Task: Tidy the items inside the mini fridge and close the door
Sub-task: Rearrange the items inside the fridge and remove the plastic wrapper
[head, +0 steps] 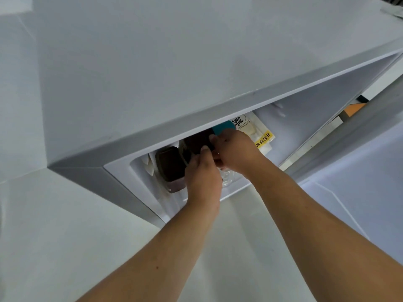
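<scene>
I look down over the top of a white mini fridge [152, 73] whose door [359, 171] stands open to the right. Both hands reach inside. My left hand [204, 177] and my right hand [234, 150] together grip a dark round-lidded container [196, 143]. Left of it stands a second dark brown container [171, 168]. A teal lid [224, 127] peeks out behind my right hand. A white food packet with a yellow label [259, 134] stands further right. A clear plastic item [227, 176] lies under my wrists, partly hidden.
The fridge's top edge hides most of the interior. An orange and white object [353, 110] shows in the gap by the door hinge. Pale floor [65, 236] lies below and to the left of the fridge.
</scene>
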`<state>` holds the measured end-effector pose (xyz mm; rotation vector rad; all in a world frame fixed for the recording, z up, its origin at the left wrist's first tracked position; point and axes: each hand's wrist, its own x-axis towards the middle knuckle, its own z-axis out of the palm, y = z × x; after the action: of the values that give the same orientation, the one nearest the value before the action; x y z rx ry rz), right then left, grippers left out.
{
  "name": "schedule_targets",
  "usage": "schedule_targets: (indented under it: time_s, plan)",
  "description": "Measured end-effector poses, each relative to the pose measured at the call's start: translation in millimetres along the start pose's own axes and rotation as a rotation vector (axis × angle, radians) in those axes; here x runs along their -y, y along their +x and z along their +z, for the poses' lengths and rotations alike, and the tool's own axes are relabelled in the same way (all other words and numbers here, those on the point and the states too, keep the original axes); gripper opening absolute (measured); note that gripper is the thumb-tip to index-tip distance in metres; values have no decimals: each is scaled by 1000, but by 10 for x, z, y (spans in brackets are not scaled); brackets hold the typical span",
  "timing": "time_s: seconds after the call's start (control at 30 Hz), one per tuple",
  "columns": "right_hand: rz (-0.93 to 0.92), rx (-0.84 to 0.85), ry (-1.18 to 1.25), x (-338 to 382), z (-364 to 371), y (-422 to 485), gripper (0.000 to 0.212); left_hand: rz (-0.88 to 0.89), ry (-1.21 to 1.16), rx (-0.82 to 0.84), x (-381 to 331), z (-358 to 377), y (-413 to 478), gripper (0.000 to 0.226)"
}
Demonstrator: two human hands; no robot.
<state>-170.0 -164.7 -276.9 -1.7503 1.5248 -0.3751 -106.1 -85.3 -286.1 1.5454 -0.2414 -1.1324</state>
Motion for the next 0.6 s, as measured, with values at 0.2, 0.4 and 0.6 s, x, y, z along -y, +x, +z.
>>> schedule_targets:
  time_s: [0.2,0.4,0.6]
  plan:
    - [6,-15,55,-31,-12,-33,35,32,-17,18,20,-17,53,27]
    - [3,-66,-60,-117,-19,-19,38,-10,17,66,143,22,116,28]
    - [52,37,-151,-129,221,113,34,-132,22,53,390,-79,362,36]
